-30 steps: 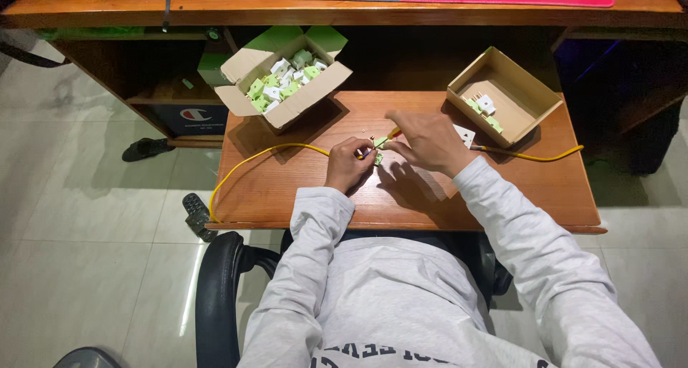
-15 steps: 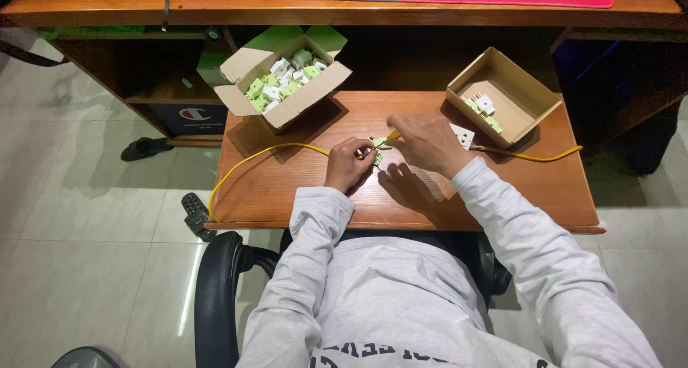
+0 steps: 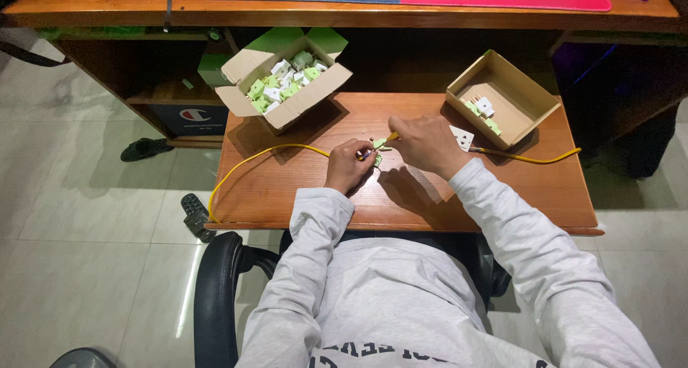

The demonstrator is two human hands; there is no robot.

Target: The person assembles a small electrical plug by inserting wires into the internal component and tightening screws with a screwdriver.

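The left hand rests on the wooden surface, fingers curled in, its grip pinching a small green and white plug part at the fingertips. The part sits just above the surface, near the middle, between the two hands. The right hand is just beside it, its grip closed around a yellow-handled screwdriver whose tip points at the plug part; whether the tip touches it is too small to tell. Both grips are pressed together, neither spread.

A few tiny screws or pins lie on the surface just beyond the fingertips. A yellow cable loops from the left edge of the surface toward the left hand, and another stretch of it runs out from behind the right hand toward the right edge. A white socket plate lies just beside the right hand.

At the far left stands an open cardboard box with green flaps, filled with green and white plug parts. At the far right a second open box holds only a few of them.
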